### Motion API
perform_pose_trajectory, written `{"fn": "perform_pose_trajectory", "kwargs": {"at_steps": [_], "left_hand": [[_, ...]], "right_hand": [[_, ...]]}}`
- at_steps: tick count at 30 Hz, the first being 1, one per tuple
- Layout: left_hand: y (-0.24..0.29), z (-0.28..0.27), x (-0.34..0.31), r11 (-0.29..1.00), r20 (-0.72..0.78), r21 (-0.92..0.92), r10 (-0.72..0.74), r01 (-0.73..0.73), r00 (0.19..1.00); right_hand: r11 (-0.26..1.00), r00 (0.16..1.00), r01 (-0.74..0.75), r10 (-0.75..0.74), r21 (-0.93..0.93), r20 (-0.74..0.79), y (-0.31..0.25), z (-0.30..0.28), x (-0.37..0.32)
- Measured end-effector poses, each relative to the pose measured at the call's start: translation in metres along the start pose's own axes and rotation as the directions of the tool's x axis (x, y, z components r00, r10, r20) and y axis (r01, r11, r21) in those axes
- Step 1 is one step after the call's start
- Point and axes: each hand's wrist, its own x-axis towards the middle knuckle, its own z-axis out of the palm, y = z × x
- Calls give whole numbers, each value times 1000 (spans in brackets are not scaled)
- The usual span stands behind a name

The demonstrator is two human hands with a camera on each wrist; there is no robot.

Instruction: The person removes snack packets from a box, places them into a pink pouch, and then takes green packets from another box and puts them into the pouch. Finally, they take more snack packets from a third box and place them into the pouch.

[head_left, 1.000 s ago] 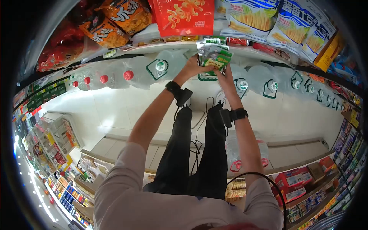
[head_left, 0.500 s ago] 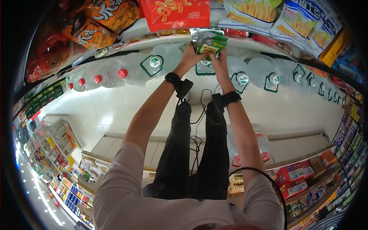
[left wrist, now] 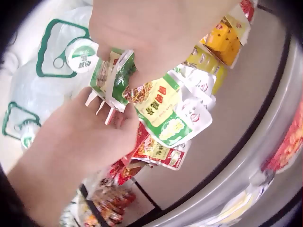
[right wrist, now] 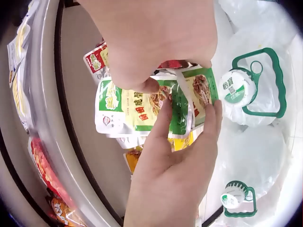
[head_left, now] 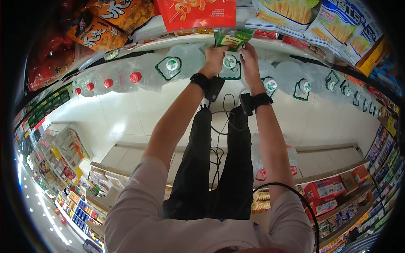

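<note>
Both hands meet at a green-and-white snack packet [head_left: 233, 39] with noodle-like strips pictured on it, at the lower shelf's front. My left hand [head_left: 214, 59] grips it, thumb on its printed face. My right hand [head_left: 250, 59] pinches it from the other side; in the right wrist view that hand's thumb lies on the packet, other fingers hidden. The left wrist view shows more white-and-green packets [left wrist: 191, 113] behind, with a red packet [left wrist: 168, 153] to one side and a yellow packet [left wrist: 222, 42] to the other.
Large water bottles [head_left: 185, 59] with green handles stand in a row below the shelf edge [head_left: 177, 44]. A red snack bag [head_left: 198, 17], orange bags [head_left: 99, 36] and blue-white bags [head_left: 333, 25] hang over it. Cables [head_left: 217, 152] run between the legs.
The packets, fanned out before, now look closer together and farther in at the shelf. My right hand's fingers have straightened in the head view and stand farther from the left hand.
</note>
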Motion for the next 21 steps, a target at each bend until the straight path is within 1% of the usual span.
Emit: {"fn": "perform_pose_trajectory", "kwargs": {"at_steps": [1,2,3,4,6,7,9,11,12,13,14,15,16,17,19,21], "left_hand": [[-16,7,2,992,-64,89,97,-91,993],[-16,5,5,967,-119,183,199,-176,973],[-14,1,1,985,70,172,-31,19,997],[-12,2,0,993,58,104,-63,57,996],[-15,7,-4,991,40,-32,-127,128,991],[-18,9,-3,991,68,15,-134,133,989],[-6,2,1,983,120,108,-161,148,980],[-4,2,10,996,133,84,-25,14,991],[12,-6,18,996,139,70,44,-54,989],[29,-17,22,995,240,60,-98,86,966],[19,-7,22,847,234,-389,-289,361,928],[-2,10,26,450,312,-734,-442,508,841],[-14,20,30,-77,451,-872,-512,484,731],[1,13,31,-32,443,-867,-509,497,738],[1,10,29,-23,430,-883,-443,469,787],[-5,10,27,-25,423,-893,-385,449,820]], "right_hand": [[997,998,7,-12,-80,-63,1,5,-2],[995,996,-45,38,-93,-75,3,2,-2],[990,992,-95,86,-104,-87,5,1,-1],[983,986,-144,133,-111,-101,7,0,-1],[989,985,-146,147,16,-91,8,5,-1],[986,984,-146,153,79,-87,9,6,-1],[987,991,-111,119,112,-68,9,6,4],[989,995,-80,86,126,-42,7,10,9],[990,997,-64,68,124,-29,5,12,10],[991,998,-50,52,122,-18,4,13,8],[991,999,-53,54,120,-6,4,12,6],[992,999,-54,54,118,7,3,11,4],[992,998,-53,51,115,22,2,10,2],[991,998,-50,45,127,39,1,9,0],[988,997,-36,26,148,68,-1,3,-4],[993,993,-48,34,113,116,-5,3,-6]]}}
